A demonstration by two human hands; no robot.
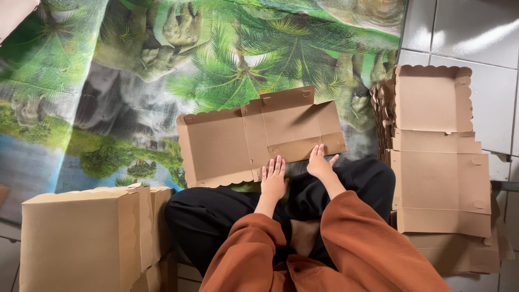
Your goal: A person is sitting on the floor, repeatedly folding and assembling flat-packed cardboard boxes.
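Pressing flat carton [254, 138], both hands [274, 181], unfolded

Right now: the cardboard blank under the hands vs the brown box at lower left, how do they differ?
The cardboard blank lies flat and unfolded on the printed mat; the assembled box stands folded into a closed shape. The blank has the left hand and right hand pressing on its near edge; the box is untouched. The blank's creases and tabs show; the box's are hidden. Both are plain brown cardboard with scalloped edges.
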